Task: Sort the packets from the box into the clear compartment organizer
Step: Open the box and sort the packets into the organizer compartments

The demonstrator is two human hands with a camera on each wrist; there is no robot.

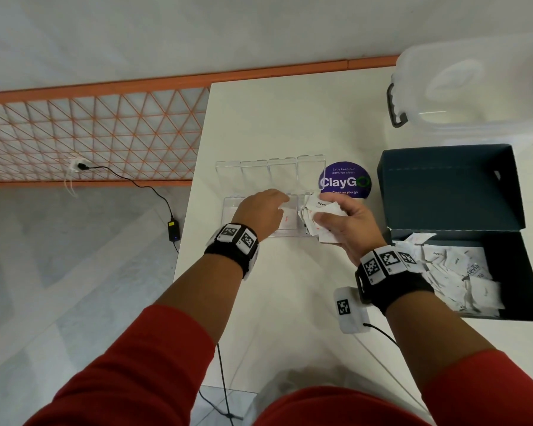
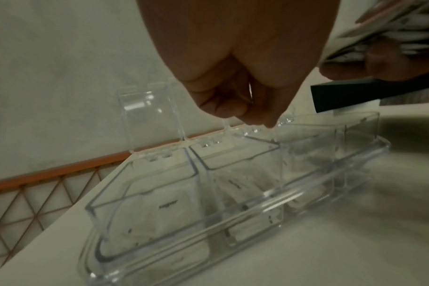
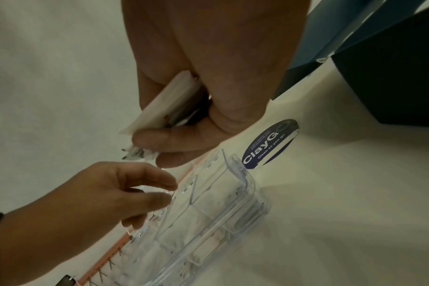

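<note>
The clear compartment organizer (image 1: 228, 207) (image 2: 91, 209) (image 3: 243, 195) lies mid-table with its lids (image 1: 253, 173) up, and white packets lie in its compartments. My left hand (image 1: 285, 199) (image 2: 257, 120) (image 3: 172, 193) hovers over the middle compartments, fingers loosely curved and holding nothing. A packet with red print (image 1: 287, 220) lies just below it. Right of the organizer, my right hand (image 1: 317, 212) (image 3: 157, 147) grips a bundle of white packets (image 1: 320, 207) (image 2: 392, 34) (image 3: 159, 108). The dark blue box (image 1: 443, 186) stands open at the right with several packets (image 1: 462, 272) inside.
A purple ClayGo sticker (image 1: 345, 181) (image 3: 269, 143) sits behind the organizer. A clear lidded tub (image 1: 474, 87) with a black handle stands at the back right. A white tagged device (image 1: 350, 309) with a cable lies near my right wrist. The table edge (image 1: 191, 210) runs close to the organizer's left.
</note>
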